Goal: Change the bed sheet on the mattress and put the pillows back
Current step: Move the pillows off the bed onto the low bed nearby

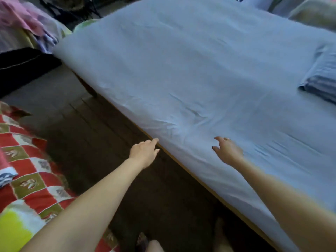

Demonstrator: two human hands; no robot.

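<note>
Light blue sheet (200, 70) covers the mattress; folded striped cloth (321, 82) lies on it.

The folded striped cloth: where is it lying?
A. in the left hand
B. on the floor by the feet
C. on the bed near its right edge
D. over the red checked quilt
C: the folded striped cloth lies on the light blue sheet at the bed's right side, away from both hands.

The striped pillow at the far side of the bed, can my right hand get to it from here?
Probably not without leaning or stepping along. The right hand is over the near edge of the sheet; the pillow lies well across it. Nothing blocks the way, though.
</note>
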